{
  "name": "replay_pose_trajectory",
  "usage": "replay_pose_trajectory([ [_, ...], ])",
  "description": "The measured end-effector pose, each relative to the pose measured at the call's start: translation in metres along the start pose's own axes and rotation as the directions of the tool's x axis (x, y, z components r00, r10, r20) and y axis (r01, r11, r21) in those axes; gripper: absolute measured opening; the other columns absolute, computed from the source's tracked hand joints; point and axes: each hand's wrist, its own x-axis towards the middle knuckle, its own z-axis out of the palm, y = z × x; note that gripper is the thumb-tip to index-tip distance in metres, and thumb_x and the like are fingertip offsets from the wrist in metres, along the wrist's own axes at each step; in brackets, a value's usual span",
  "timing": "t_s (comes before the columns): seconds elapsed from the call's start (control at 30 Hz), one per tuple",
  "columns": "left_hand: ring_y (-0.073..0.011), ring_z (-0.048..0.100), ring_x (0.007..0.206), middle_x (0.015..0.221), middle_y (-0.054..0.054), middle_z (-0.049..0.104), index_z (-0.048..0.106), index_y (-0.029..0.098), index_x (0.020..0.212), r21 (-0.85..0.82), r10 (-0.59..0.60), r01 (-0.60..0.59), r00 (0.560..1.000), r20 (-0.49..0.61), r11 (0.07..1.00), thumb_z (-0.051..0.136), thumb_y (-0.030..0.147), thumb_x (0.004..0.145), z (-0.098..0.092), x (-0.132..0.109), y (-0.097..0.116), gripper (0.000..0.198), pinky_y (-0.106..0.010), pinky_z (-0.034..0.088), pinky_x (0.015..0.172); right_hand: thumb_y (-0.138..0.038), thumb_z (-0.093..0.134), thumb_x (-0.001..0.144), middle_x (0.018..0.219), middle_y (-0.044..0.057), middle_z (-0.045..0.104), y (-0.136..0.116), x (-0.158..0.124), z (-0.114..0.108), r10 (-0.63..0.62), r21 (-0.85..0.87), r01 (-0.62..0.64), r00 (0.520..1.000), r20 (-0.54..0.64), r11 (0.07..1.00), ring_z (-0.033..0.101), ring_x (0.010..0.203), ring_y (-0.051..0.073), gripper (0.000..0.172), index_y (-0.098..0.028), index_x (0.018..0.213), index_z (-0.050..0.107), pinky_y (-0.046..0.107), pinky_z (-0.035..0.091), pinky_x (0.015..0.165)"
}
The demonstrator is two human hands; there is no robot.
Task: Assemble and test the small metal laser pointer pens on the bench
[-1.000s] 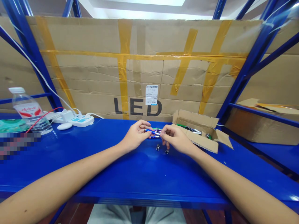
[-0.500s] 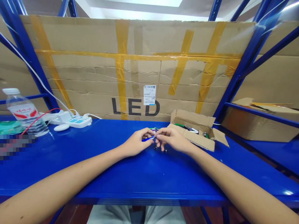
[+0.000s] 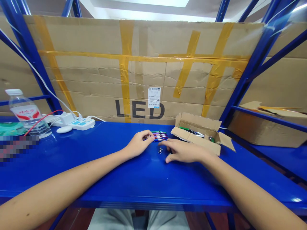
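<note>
Several colourful pens (image 3: 160, 135) lie side by side in a row on the blue table. My left hand (image 3: 138, 144) is at their left ends, its thumb and forefinger closed on the end of a blue pen (image 3: 159, 140) at the near side of the row. To the right, my right hand (image 3: 185, 151) hovers low over the table with thumb and fingers apart and nothing visible in it. Beneath its fingertips is a small shiny metal clip (image 3: 160, 150). A second small metal piece (image 3: 169, 154) is partly hidden by that hand.
An open cardboard box (image 3: 196, 134) holding pens and metal parts stands behind my right hand. At the left are a water bottle (image 3: 30, 116) and a white power strip (image 3: 82, 124) with cables. A large taped carton (image 3: 100, 80) backs the table (image 3: 134, 179).
Both hands were together on a blue pen; now they have parted. The blue pen has come down to the row, and my right hand has moved right and nearer, its fingers spreading.
</note>
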Motion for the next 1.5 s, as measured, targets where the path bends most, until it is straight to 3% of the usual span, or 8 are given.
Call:
replay_pose_trajectory([
  [0.23, -0.0152, 0.056, 0.073, 0.076, 0.0, 0.064, 0.062, 0.017, 0.082, -0.019, -0.002, 0.001, 1.0, -0.017, 1.0, 0.054, 0.037, 0.086, 0.001, 0.002, -0.006, 0.022, -0.028, 0.044, 0.073, -0.06, 0.029, 0.095, 0.114, 0.02, 0.06, -0.027, 0.02, 0.037, 0.048, -0.415, -0.114, 0.985, -0.165, 0.903, 0.065, 0.079, 0.026, 0.057, -0.014, 0.113, 0.058, 0.035, 0.047, 0.068],
  [0.63, -0.0129, 0.051, 0.064, 0.067, 0.002, 0.058, 0.06, 0.016, 0.077, -0.031, -0.02, 0.018, 0.998, -0.057, 0.999, 0.056, 0.033, 0.085, 0.002, 0.003, -0.006, 0.019, -0.025, 0.039, 0.063, -0.024, 0.037, 0.098, 0.083, 0.012, 0.071, -0.039, 0.025, 0.043, 0.007, -0.549, -0.06, 0.995, -0.097, 0.834, 0.066, 0.07, 0.021, 0.03, -0.014, 0.092, 0.065, 0.027, 0.039, 0.061],
  [0.8, -0.0128, 0.05, 0.062, 0.064, 0.002, 0.056, 0.06, 0.016, 0.077, -0.041, -0.054, 0.052, 0.997, -0.06, 0.998, 0.055, 0.035, 0.085, 0.0, 0.003, -0.008, 0.021, -0.025, 0.037, 0.059, -0.029, 0.042, 0.097, 0.076, 0.009, 0.069, -0.006, 0.006, -0.011, 0.094, -0.455, -0.213, 0.958, -0.27, 0.865, 0.059, 0.065, 0.016, 0.032, -0.015, 0.081, 0.066, 0.026, 0.034, 0.061],
  [0.97, -0.0125, 0.048, 0.058, 0.061, 0.002, 0.055, 0.061, 0.016, 0.076, -0.06, -0.106, 0.103, 0.993, -0.045, 0.993, 0.056, 0.037, 0.083, 0.004, 0.003, -0.012, 0.022, -0.025, 0.035, 0.057, -0.032, 0.042, 0.092, 0.074, 0.012, 0.068, 0.081, -0.031, -0.078, 0.463, -0.377, -0.653, 0.744, -0.481, 0.657, 0.057, 0.061, 0.017, 0.034, -0.014, 0.082, 0.069, 0.027, 0.032, 0.055],
  [1.13, -0.0124, 0.047, 0.057, 0.061, 0.002, 0.055, 0.059, 0.016, 0.074, -0.05, -0.117, 0.115, 0.992, -0.039, 0.992, 0.055, 0.037, 0.083, 0.006, 0.003, -0.009, 0.023, -0.025, 0.035, 0.057, -0.04, 0.045, 0.09, 0.086, 0.016, 0.071, 0.116, -0.054, -0.074, 0.623, -0.432, -0.654, 0.746, -0.235, 0.621, 0.063, 0.069, 0.021, 0.037, -0.013, 0.087, 0.071, 0.028, 0.037, 0.057],
  [1.27, -0.0127, 0.048, 0.058, 0.061, 0.002, 0.055, 0.06, 0.017, 0.074, -0.054, -0.111, 0.108, 0.993, -0.04, 0.993, 0.055, 0.037, 0.083, 0.005, 0.003, -0.01, 0.023, -0.025, 0.036, 0.057, -0.05, 0.037, 0.093, 0.09, 0.017, 0.071, 0.094, -0.057, -0.062, 0.57, -0.432, -0.644, 0.763, -0.306, 0.631, 0.065, 0.08, 0.026, 0.049, -0.015, 0.088, 0.071, 0.031, 0.041, 0.062],
  [1.4, -0.0126, 0.048, 0.059, 0.061, 0.002, 0.055, 0.059, 0.017, 0.073, -0.065, -0.095, 0.092, 0.995, -0.041, 0.994, 0.054, 0.037, 0.083, 0.004, 0.001, -0.011, 0.022, -0.025, 0.035, 0.057, -0.057, 0.042, 0.09, 0.1, 0.013, 0.071, 0.069, -0.06, -0.048, 0.39, -0.382, -0.445, 0.895, -0.215, 0.81, 0.065, 0.087, 0.025, 0.047, -0.02, 0.101, 0.068, 0.03, 0.044, 0.069],
  [1.5, -0.0126, 0.048, 0.059, 0.061, 0.002, 0.055, 0.058, 0.017, 0.072, -0.075, -0.085, 0.082, 0.995, -0.044, 0.994, 0.054, 0.036, 0.083, 0.004, 0.001, -0.01, 0.022, -0.025, 0.035, 0.058, -0.047, 0.043, 0.092, 0.102, 0.014, 0.07, 0.066, -0.063, -0.035, 0.437, -0.422, -0.513, 0.858, -0.269, 0.747, 0.066, 0.089, 0.026, 0.038, -0.019, 0.105, 0.065, 0.031, 0.044, 0.07],
])
